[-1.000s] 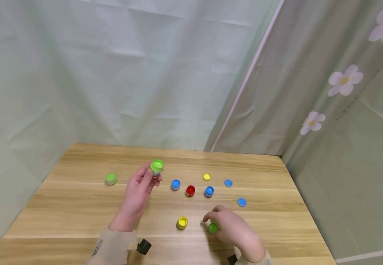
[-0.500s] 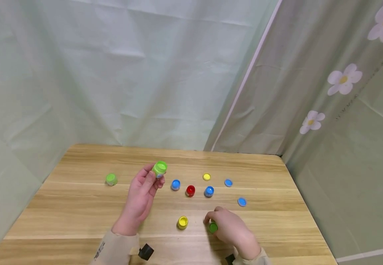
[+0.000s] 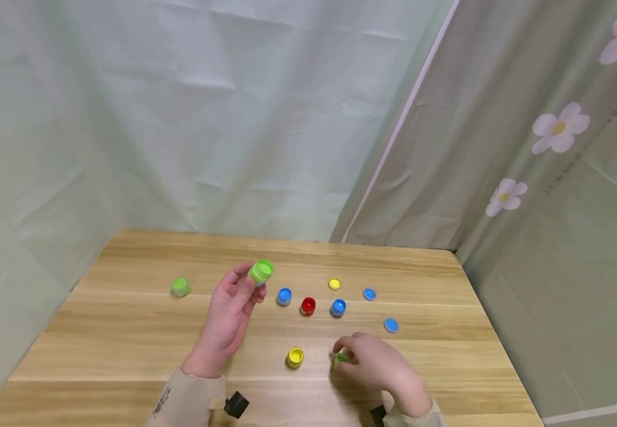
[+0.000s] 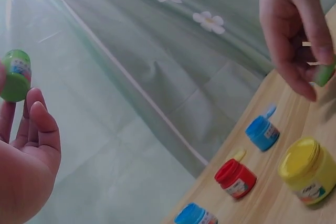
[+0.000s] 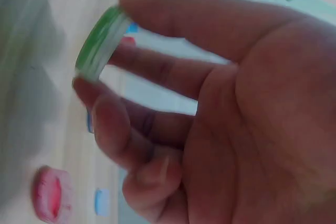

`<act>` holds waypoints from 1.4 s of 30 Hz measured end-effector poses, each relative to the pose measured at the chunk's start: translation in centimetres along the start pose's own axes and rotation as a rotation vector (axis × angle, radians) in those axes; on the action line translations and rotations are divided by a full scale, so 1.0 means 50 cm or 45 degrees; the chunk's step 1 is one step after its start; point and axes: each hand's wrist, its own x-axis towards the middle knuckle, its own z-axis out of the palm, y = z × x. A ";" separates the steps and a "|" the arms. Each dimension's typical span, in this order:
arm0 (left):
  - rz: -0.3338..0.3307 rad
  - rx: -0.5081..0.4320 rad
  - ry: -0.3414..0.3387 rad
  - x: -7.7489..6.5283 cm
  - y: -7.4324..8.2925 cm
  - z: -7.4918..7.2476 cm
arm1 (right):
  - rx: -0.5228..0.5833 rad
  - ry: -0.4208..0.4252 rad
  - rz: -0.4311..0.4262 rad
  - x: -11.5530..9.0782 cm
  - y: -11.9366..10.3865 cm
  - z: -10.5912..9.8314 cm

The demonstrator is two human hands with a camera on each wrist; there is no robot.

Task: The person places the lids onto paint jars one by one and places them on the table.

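My left hand (image 3: 227, 320) holds a small green paint jar (image 3: 261, 272) raised above the table, gripped between thumb and fingers. The jar's mouth looks open in the head view. With thumb and fingertips my right hand (image 3: 380, 363) pinches a green lid (image 5: 102, 43), tilted on edge near the front of the table. Most of that lid is hidden by the fingers in the head view. Left of this hand stands an open yellow jar (image 3: 295, 357). Farther back are an open red jar (image 3: 308, 306) and two blue jars (image 3: 284, 296), (image 3: 337, 307).
Another green jar (image 3: 181, 287) stands at the left. Toward the back right lie a yellow lid (image 3: 334, 284) and two blue lids (image 3: 369, 294), (image 3: 391, 325). A red lid (image 5: 51, 194) shows in the right wrist view. Behind the wooden table (image 3: 100, 332) hangs a curtain (image 3: 244, 130).
The green lid lay flat under my right fingers; now it is pinched and tipped up. My left hand with the green jar has shifted slightly to the right.
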 end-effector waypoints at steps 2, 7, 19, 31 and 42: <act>0.004 -0.003 -0.018 0.001 0.003 0.002 | 0.054 -0.001 -0.062 -0.003 0.002 -0.018; 0.032 -0.050 -0.090 0.001 0.006 0.008 | 0.199 0.112 -0.221 -0.021 0.007 -0.074; 0.045 -0.034 -0.147 -0.014 0.004 0.011 | 0.358 0.732 -0.342 -0.037 -0.013 -0.139; 0.017 0.017 -0.220 -0.022 -0.004 0.025 | 0.518 0.943 -0.550 0.017 -0.106 -0.129; -0.038 0.008 -0.260 -0.024 -0.011 0.036 | 0.504 1.005 -0.610 0.020 -0.111 -0.130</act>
